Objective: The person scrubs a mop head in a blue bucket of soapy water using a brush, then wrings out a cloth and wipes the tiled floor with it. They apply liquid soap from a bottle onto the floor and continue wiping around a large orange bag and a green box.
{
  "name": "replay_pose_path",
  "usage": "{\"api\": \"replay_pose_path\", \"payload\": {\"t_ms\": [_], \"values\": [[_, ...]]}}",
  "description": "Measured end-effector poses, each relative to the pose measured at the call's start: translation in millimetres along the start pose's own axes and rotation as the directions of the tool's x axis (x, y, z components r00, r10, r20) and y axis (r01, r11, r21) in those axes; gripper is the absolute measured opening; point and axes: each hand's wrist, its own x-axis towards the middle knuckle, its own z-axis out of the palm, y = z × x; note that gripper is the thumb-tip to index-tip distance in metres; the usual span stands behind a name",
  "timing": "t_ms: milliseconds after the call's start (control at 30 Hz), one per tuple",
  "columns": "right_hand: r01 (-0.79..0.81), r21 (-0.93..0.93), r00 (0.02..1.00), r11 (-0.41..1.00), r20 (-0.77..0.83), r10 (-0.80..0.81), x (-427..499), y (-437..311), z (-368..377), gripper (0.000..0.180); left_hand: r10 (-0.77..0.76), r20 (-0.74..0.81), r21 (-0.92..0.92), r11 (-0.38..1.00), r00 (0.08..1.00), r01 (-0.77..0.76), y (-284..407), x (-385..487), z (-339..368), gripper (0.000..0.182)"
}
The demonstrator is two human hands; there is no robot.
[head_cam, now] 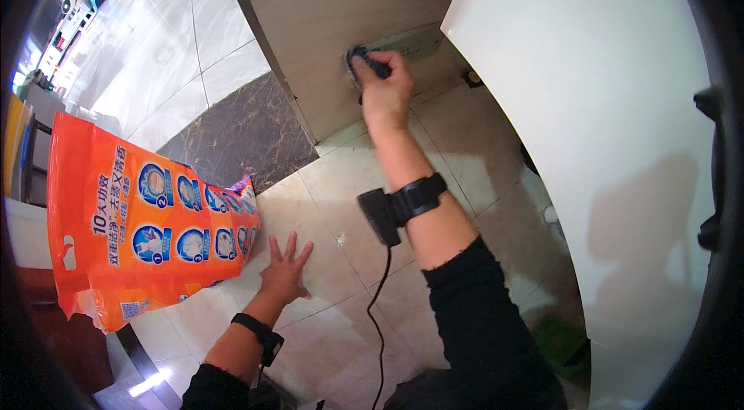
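My right hand [388, 84] grips a small dark brush or scrubber [372, 63] and holds it against the lower part of a tiled wall [325, 9]. Just right of it, a greyish-green strip or mark [415, 45] runs along the wall. The dark tool is partly covered by my fingers, so its exact kind cannot be told. Lower left, my left hand [288, 270] is spread on the beige floor tiles [331, 276] with nothing in it. Close to its left stands a large orange plastic bag of laundry detergent [197, 218] bearing writing and round pictures.
A large white panel [558, 61] fills the right side. Behind the bag lies a dark marble threshold [232, 131], leading to pale floor tiles. A green object [561, 346] sits low by the panel. A black cable [376, 317] hangs from my right wrist strap.
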Motion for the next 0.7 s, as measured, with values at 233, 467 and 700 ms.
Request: {"api": "replay_pose_path", "payload": {"t_ms": [233, 467, 700], "values": [[-0.075, 0.348, 0.958, 0.934, -0.234, 0.164, 86, 24, -49, 0.024, 0.025, -0.003, -0.008, 1.000, 1.000, -0.025, 0, 3, -5, 0.123], [0.313, -0.054, 0.947, 0.948, -0.056, -0.316, -12, 2, 11, 0.019, -0.004, 0.016, 0.011, 1.000, 1.000, 0.004, -3, 2, -3, 0.125], [0.006, 0.122, 0.971, 0.992, -0.237, 0.024, 22, -3, -3, 0.024, 0.003, 0.024, -0.010, 1.000, 1.000, -0.002, 2, 2, -11, 0.126]]}}
